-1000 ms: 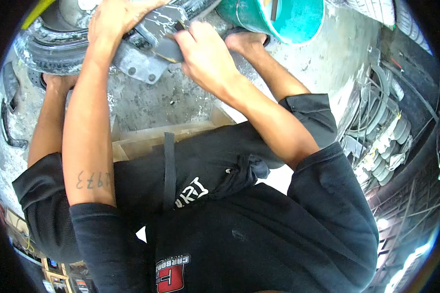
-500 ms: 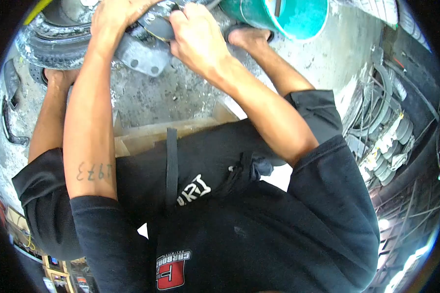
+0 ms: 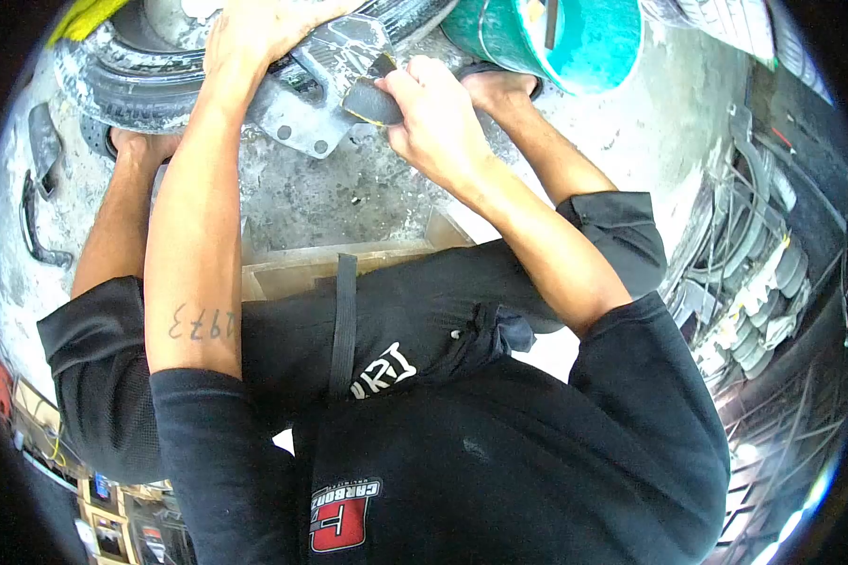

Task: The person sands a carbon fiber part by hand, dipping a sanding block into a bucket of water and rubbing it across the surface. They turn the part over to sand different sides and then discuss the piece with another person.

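Near the top of the view, a dusty grey moulded part [image 3: 297,118] with round holes and a slot lies over a black tire [image 3: 132,85]. My left hand [image 3: 264,38] holds the part at its upper left side, its thumb stretched along the edge and its other fingers partly hidden by the frame edge. A folded piece of dark sandpaper [image 3: 372,102] with a yellowish edge is pinched in my right hand [image 3: 438,118]. The sandpaper sits against the right side of the part.
A green bucket [image 3: 485,33] with whitish-green liquid and a stick stands beyond my right foot. Dark curved pieces [image 3: 42,141] lie on the stained floor at left. Stacked parts and cables [image 3: 744,301] fill the right side. A wooden frame [image 3: 283,273] is near my legs.
My right hand has moved right and down with the sandpaper, uncovering more of the grey part. The whole view has shifted slightly, placing things lower and further right.
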Demonstrator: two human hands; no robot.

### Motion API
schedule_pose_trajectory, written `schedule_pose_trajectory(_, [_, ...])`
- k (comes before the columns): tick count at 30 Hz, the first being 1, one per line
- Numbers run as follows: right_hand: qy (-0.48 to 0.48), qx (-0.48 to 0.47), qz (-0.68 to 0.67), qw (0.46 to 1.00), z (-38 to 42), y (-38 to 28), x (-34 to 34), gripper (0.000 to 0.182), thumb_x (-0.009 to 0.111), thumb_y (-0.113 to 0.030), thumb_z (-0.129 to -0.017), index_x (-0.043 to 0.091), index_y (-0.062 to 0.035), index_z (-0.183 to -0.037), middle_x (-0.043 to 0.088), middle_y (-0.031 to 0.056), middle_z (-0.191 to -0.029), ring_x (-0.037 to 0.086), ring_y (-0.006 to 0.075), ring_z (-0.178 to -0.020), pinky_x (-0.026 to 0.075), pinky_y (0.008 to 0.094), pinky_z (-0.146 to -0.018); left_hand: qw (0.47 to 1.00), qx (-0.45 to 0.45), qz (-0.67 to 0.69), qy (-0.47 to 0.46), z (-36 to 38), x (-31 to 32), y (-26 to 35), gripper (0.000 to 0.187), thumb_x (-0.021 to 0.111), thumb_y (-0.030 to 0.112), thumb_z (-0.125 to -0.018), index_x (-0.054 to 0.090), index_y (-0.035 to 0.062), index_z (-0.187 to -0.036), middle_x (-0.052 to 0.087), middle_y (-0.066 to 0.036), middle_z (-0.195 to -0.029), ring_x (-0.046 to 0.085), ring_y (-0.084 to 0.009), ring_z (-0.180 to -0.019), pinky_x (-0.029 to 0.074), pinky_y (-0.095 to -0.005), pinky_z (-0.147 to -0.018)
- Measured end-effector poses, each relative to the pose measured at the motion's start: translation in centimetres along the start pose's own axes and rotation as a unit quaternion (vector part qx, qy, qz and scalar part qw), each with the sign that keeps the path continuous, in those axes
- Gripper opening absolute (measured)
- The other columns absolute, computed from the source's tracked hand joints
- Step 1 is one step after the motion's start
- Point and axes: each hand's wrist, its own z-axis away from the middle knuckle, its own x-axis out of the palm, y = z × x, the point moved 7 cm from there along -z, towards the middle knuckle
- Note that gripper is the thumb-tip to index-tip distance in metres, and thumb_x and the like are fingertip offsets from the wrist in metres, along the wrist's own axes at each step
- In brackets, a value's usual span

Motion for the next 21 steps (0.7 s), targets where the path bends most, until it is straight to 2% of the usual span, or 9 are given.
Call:
schedule_pose_trajectory(3, [0.085, -0.031, 0.001, 0.996, -2.7, -0.1, 1.4, 0.023, 0.071, -0.008, -0.072, 0.064, 0.0000, -0.092, 0.060, 0.0196, -0.093, 0.061, 0.0393, -0.097, 0.052, 0.0473, -0.088, 0.998, 0.012, 0.052, -0.039, -0.9, 1.6, -0.6, 0.103, 0.079, 0.077, -0.064, 0.071, -0.0146, -0.109, 0.069, -0.036, -0.113, 0.069, -0.0429, -0.111, 0.055, -0.0447, -0.094])
schedule_pose_trajectory(4, [0.034, 0.002, 0.005, 0.999, -3.6, 0.5, 2.6, 0.026, 0.073, -0.008, -0.071, 0.063, -0.0002, -0.094, 0.060, 0.0199, -0.094, 0.061, 0.0397, -0.097, 0.052, 0.0482, -0.089, 0.995, -0.054, 0.055, -0.057, 0.4, 0.7, -0.3, 0.099, 0.079, 0.075, -0.066, 0.071, -0.0127, -0.111, 0.069, -0.035, -0.114, 0.070, -0.0409, -0.111, 0.055, -0.0448, -0.094])
schedule_pose_trajectory(5, [0.035, 0.005, 0.003, 0.999, -2.7, 0.4, 2.4, 0.026, 0.073, -0.008, -0.071, 0.063, -0.0002, -0.094, 0.060, 0.0199, -0.094, 0.061, 0.0397, -0.097, 0.052, 0.0482, -0.089, 0.994, -0.030, 0.049, -0.095, -0.3, 0.9, -0.4, 0.094, 0.080, 0.073, -0.068, 0.072, -0.0090, -0.114, 0.070, -0.033, -0.114, 0.070, -0.0391, -0.110, 0.055, -0.0445, -0.093])
schedule_pose_trajectory(8, [0.027, -0.013, 0.015, 0.999, 0.3, -0.1, 0.2, 0.026, 0.070, -0.007, -0.073, 0.062, 0.0008, -0.096, 0.060, 0.0193, -0.095, 0.062, 0.0402, -0.095, 0.053, 0.0492, -0.085, 0.984, 0.083, 0.158, 0.015, 0.5, -0.2, 0.6, 0.090, 0.082, 0.069, -0.067, 0.073, -0.0062, -0.115, 0.071, -0.032, -0.115, 0.070, -0.0389, -0.112, 0.055, -0.0446, -0.094])
schedule_pose_trajectory(9, [0.034, -0.021, 0.016, 0.999, -0.3, -0.4, 0.0, 0.026, 0.070, -0.007, -0.073, 0.062, 0.0008, -0.096, 0.060, 0.0193, -0.095, 0.062, 0.0402, -0.095, 0.053, 0.0492, -0.085, 0.992, 0.049, 0.109, 0.050, 0.3, -0.2, 0.2, 0.088, 0.083, 0.067, -0.067, 0.073, -0.0060, -0.114, 0.070, -0.032, -0.115, 0.070, -0.0393, -0.112, 0.054, -0.0446, -0.095])
schedule_pose_trajectory(14, [0.060, -0.023, 0.047, 0.997, -2.0, -0.1, 1.9, 0.022, 0.069, -0.007, -0.074, 0.064, 0.0003, -0.094, 0.061, 0.0185, -0.093, 0.063, 0.0378, -0.094, 0.054, 0.0483, -0.087, 0.994, -0.055, 0.058, -0.068, -0.1, 1.3, -0.5, 0.095, 0.080, 0.074, -0.067, 0.073, -0.0122, -0.106, 0.071, -0.035, -0.108, 0.071, -0.0410, -0.107, 0.055, -0.0452, -0.091])
schedule_pose_trajectory(17, [0.076, -0.053, 0.044, 0.995, -0.8, -0.7, 0.0, 0.019, 0.068, -0.007, -0.075, 0.064, -0.0004, -0.092, 0.060, 0.0181, -0.090, 0.063, 0.0372, -0.092, 0.053, 0.0484, -0.085, 0.998, -0.007, 0.056, -0.028, -0.3, 0.8, -0.3, 0.097, 0.080, 0.074, -0.066, 0.072, -0.0135, -0.107, 0.070, -0.036, -0.109, 0.070, -0.0412, -0.109, 0.055, -0.0452, -0.092])
schedule_pose_trajectory(19, [0.013, -0.031, 0.039, 0.999, 0.6, -0.3, -0.3, 0.015, 0.066, -0.008, -0.077, 0.064, -0.0007, -0.091, 0.061, 0.0186, -0.091, 0.063, 0.0371, -0.091, 0.053, 0.0476, -0.083, 0.997, 0.019, 0.077, 0.013, 0.0, 0.4, -0.4, 0.099, 0.080, 0.074, -0.066, 0.071, -0.0141, -0.110, 0.068, -0.037, -0.113, 0.068, -0.0423, -0.114, 0.054, -0.0453, -0.095])
schedule_pose_trajectory(21, [0.027, -0.029, 0.053, 0.998, -0.6, -0.1, 1.0, 0.014, 0.066, -0.008, -0.078, 0.064, -0.0010, -0.090, 0.061, 0.0182, -0.090, 0.063, 0.0370, -0.090, 0.052, 0.0468, -0.082, 0.998, -0.006, 0.057, -0.015, -0.6, 1.2, -0.9, 0.098, 0.080, 0.074, -0.066, 0.071, -0.0129, -0.110, 0.069, -0.036, -0.113, 0.069, -0.0422, -0.113, 0.054, -0.0453, -0.094])
